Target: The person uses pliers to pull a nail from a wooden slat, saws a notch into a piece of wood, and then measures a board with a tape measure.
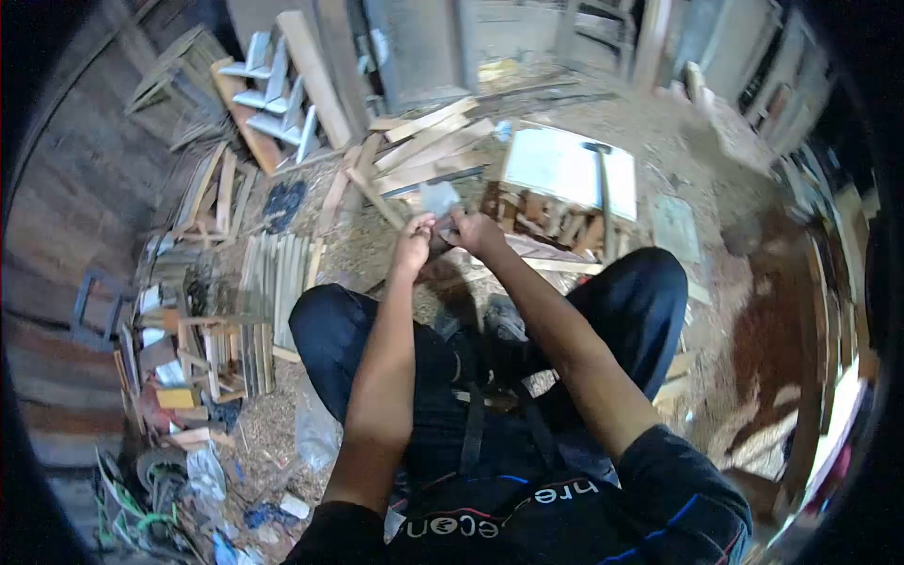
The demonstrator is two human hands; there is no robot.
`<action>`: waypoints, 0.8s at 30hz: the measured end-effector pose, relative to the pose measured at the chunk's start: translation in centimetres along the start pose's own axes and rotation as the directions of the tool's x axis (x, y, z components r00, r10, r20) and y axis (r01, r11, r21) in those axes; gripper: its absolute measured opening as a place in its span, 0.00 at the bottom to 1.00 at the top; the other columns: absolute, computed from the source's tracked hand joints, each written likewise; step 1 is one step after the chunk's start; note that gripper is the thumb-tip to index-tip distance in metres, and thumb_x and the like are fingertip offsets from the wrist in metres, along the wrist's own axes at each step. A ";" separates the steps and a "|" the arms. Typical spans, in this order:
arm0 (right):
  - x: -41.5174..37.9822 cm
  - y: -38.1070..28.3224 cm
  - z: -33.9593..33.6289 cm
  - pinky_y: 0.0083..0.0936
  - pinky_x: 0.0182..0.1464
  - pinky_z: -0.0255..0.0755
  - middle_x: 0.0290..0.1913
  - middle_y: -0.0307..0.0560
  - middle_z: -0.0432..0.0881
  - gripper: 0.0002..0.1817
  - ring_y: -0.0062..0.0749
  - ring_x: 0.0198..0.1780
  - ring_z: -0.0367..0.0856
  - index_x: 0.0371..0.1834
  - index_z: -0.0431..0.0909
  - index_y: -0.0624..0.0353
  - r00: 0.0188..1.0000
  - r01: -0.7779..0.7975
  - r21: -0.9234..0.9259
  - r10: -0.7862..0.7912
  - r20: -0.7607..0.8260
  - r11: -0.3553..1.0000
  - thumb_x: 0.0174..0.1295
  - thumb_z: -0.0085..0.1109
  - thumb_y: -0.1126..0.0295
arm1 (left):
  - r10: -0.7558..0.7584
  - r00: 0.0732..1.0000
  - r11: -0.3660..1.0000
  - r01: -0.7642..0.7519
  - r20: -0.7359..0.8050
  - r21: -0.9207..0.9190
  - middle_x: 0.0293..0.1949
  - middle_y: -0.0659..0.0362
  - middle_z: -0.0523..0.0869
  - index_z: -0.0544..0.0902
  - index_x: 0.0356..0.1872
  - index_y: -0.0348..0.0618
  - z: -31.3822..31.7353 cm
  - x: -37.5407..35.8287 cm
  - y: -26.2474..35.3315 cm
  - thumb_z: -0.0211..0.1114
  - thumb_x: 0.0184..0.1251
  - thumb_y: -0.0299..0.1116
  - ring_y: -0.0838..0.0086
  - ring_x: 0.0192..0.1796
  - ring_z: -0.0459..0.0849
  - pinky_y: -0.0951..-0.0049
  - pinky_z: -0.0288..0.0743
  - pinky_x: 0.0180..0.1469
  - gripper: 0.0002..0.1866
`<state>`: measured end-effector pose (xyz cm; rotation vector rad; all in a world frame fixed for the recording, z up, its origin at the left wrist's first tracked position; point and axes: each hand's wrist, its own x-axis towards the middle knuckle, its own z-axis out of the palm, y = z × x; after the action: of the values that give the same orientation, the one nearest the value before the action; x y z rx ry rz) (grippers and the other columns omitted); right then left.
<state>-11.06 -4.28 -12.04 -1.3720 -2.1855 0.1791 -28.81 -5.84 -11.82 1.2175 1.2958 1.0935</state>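
My left hand (411,247) and my right hand (476,234) are close together in front of my knees, fingers closed. Between them is a small dark item, too blurred to name, and both hands seem to grip it. Just beyond the fingertips lies a pale, flat piece (439,197); whether it is held or on the ground is unclear. To the right of my right hand, a hammer (604,188) rests with its head on a white-topped box (551,169), its long handle hanging over the near edge.
Loose wooden boards (438,141) lie beyond my hands. Upright slats (273,273) stand at the left, near a yellow block (177,397). A plastic bag (318,435) lies beside my left leg. Planks lean along the right wall, and shavings cover the ground.
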 end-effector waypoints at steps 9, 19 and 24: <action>-1.5 0.1 -15.0 0.49 0.47 0.79 0.42 0.70 0.82 0.26 0.62 0.45 0.85 0.51 0.69 0.68 0.948 -0.290 -0.036 0.281 -0.149 0.956 0.61 0.67 0.58 | 0.408 0.910 0.812 -0.400 0.077 0.424 0.53 0.48 0.87 0.82 0.59 0.40 6.8 2.4 6.6 0.52 0.81 0.36 0.61 0.58 0.84 0.64 0.74 0.61 0.17; -3.1 3.6 -24.7 0.44 0.52 0.79 0.45 0.70 0.85 0.32 0.61 0.49 0.85 0.50 0.80 0.75 0.778 -0.499 0.464 0.614 -0.131 0.732 0.56 0.71 0.52 | 0.701 0.624 0.447 -0.761 0.344 0.470 0.42 0.44 0.88 0.85 0.46 0.38 15.9 3.5 17.0 0.57 0.75 0.42 0.44 0.48 0.84 0.52 0.72 0.56 0.17; -5.7 8.2 -26.8 0.42 0.64 0.73 0.66 0.65 0.71 0.28 0.59 0.61 0.76 0.58 0.79 0.60 0.890 -0.125 -0.022 0.103 -0.443 0.992 0.50 0.68 0.71 | 0.697 0.516 0.275 -0.833 0.498 0.480 0.43 0.47 0.89 0.88 0.50 0.44 20.0 5.8 18.5 0.59 0.74 0.44 0.46 0.49 0.81 0.52 0.72 0.57 0.17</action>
<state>11.01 -9.94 5.16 -1.4079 -1.7421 -0.1369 -7.21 1.04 4.36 2.6888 0.9067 1.0987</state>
